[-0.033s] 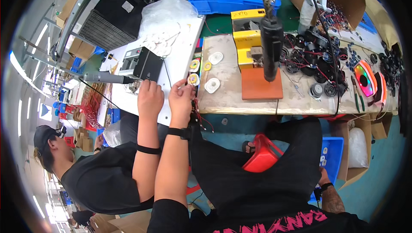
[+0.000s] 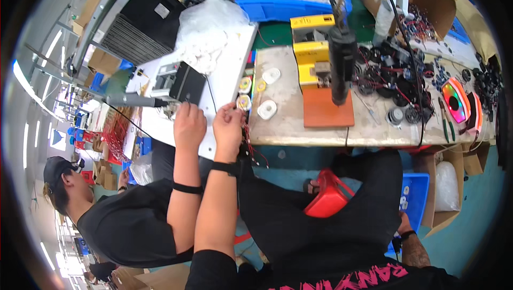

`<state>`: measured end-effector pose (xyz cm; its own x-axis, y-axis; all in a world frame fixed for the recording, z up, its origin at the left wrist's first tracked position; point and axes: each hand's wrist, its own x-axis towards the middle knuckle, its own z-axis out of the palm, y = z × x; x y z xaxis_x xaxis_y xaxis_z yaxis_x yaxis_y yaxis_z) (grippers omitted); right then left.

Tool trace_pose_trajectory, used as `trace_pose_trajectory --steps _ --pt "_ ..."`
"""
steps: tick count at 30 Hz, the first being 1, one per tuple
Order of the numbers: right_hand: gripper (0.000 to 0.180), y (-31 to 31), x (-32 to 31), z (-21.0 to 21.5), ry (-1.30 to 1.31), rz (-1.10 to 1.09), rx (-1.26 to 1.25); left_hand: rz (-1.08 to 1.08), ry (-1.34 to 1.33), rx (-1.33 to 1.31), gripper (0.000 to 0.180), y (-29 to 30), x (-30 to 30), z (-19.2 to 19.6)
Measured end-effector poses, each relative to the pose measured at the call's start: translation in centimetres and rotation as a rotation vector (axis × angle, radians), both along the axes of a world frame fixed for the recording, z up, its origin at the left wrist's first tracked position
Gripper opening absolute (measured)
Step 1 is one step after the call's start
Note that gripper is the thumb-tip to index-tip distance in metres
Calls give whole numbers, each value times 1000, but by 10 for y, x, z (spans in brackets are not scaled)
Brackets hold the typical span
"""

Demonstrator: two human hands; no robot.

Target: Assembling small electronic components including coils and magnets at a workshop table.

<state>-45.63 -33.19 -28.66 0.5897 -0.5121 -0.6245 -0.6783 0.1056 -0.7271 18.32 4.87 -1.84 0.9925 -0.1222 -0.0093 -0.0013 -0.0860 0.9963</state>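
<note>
My left hand (image 2: 227, 129), wearing a black wristband, is at the table's left front corner with thumb and fingers curled together. What they pinch, if anything, is too small to make out. Right beside the fingertips lies a round white piece with a yellow ring (image 2: 244, 102), and a similar disc sits behind it. Low on the right, my right hand (image 2: 405, 222) is at the near end of a blue bin (image 2: 421, 188) holding a few small white parts. Its fingers are mostly hidden. Two white rounded pieces (image 2: 267, 110) lie on the tabletop to the right of my left hand.
At left, a co-worker's hand (image 2: 189, 124) is close beside mine, near a black-and-grey device (image 2: 188, 86). A dark hanging tool (image 2: 342, 65) stands over an orange block (image 2: 328, 111). Wired black parts (image 2: 395, 76), pliers (image 2: 445, 119) and a red stool (image 2: 326, 199) are also around.
The whole view has shifted slightly. Both my hands stay at about the same places, the left by the yellow-ringed discs and the right at the blue bin.
</note>
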Motion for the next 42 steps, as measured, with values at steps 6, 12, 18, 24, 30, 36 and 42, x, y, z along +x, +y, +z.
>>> trace_pose_trajectory --steps 6,12,18,24,30,36,42 --pt "38 13 6 3 80 37 116 76 -735 890 15 13 14 5" --pt "43 2 -18 -28 60 -69 147 -44 -543 912 10 -17 32 16" --pt "49 16 10 -2 10 -59 179 -73 -388 1135 19 -50 60 21" --pt "47 22 15 14 34 70 162 -152 -62 1294 27 -72 63 24" --pt "41 25 -22 -28 -198 -281 470 -201 -212 1114 28 -65 77 12" --pt "37 13 -18 -22 73 174 83 -160 -26 557 22 -49 71 33" --pt "35 13 -6 -25 -5 100 159 -194 99 4 29 -34 58 45"
